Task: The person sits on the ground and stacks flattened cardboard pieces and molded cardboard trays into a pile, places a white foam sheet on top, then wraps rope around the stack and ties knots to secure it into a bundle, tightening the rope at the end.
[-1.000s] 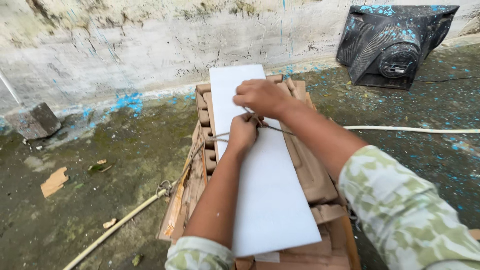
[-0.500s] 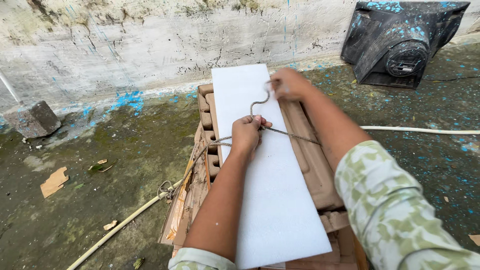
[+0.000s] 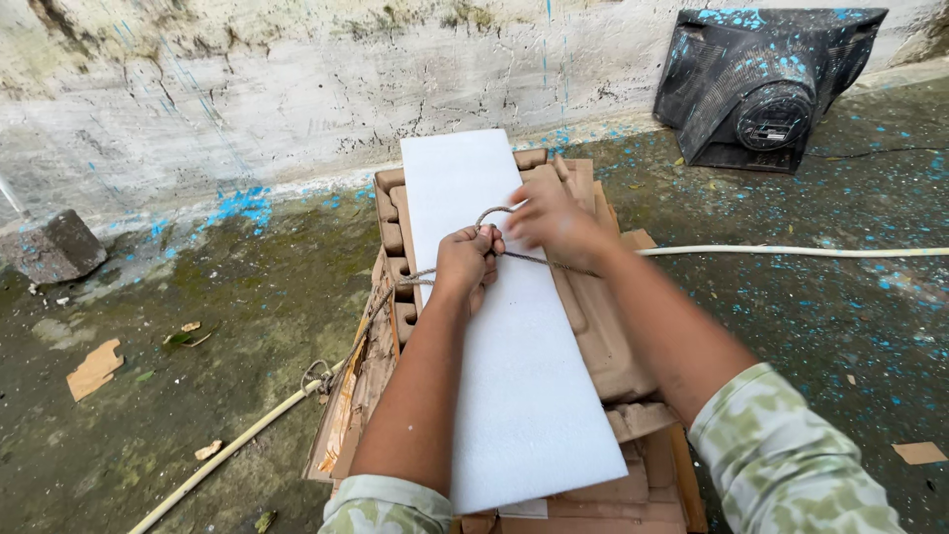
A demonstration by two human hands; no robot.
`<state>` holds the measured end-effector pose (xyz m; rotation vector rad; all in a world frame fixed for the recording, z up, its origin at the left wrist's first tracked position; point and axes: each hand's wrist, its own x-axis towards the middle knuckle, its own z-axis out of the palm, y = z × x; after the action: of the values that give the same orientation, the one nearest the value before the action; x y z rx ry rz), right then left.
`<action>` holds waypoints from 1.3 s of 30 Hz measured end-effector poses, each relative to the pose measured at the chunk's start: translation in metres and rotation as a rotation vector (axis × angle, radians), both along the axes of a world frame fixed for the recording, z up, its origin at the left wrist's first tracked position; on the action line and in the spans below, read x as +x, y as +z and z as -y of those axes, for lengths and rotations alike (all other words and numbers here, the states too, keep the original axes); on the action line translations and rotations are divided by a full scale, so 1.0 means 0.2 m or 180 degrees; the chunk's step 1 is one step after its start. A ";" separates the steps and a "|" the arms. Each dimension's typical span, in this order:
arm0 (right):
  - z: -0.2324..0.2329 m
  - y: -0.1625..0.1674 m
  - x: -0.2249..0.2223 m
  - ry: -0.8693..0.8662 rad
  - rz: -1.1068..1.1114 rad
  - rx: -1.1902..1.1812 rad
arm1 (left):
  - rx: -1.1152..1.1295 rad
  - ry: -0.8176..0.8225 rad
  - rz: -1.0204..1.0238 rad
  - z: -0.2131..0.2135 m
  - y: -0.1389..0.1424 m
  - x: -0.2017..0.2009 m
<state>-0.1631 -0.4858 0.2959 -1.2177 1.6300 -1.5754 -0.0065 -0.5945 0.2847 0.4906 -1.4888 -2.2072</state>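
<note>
A long white foam sheet (image 3: 514, 376) lies on top of a stack of brown clay roof tiles (image 3: 603, 336) resting on cardboard. A thin brown twine (image 3: 539, 259) runs across the sheet and loops above my fingers. My left hand (image 3: 465, 262) is closed on the twine near the sheet's left edge. My right hand (image 3: 554, 222), blurred with motion, pinches the twine just to the right of it, over the upper half of the sheet.
A cracked white wall (image 3: 297, 89) with blue paint splashes stands behind. A black moulded housing (image 3: 766, 89) leans at the back right. A pale hose (image 3: 791, 251) crosses the wet concrete floor; a stone block (image 3: 59, 247) and cardboard scraps (image 3: 94, 368) lie at left.
My right hand went up toward the sheet's far end with the twine, then came back down beside my left hand. The left hand stayed on the twine.
</note>
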 end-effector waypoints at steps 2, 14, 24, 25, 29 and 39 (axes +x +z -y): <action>0.08 -0.04 0.12 0.0415 -0.0134 -0.0220 | 0.0045 -0.0054 -0.0083 0.01 -0.01 -0.01; 0.16 -0.13 0.08 0.0436 -0.0634 -0.0168 | -0.0033 -0.0086 -0.0170 0.07 -0.10 -0.05; 0.06 -0.09 0.12 0.0173 0.0357 -0.0066 | -0.0212 -0.0070 0.0003 0.00 0.01 0.06; 0.07 -0.09 0.13 0.0156 0.0343 -0.0010 | -0.0221 -0.0077 0.0035 -0.01 0.02 0.06; 0.09 -0.15 0.22 -0.0477 -0.1116 -0.0389 | -0.0459 -0.0011 0.0177 -0.02 0.02 0.04; -0.04 -0.21 0.38 -0.1666 -0.2446 -0.0914 | -0.1484 0.0244 0.0508 -0.09 0.04 0.08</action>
<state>-0.0877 -0.4784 0.2536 -1.8061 2.4144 -1.8125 0.0094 -0.5775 0.2927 0.5620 -1.9579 -1.7140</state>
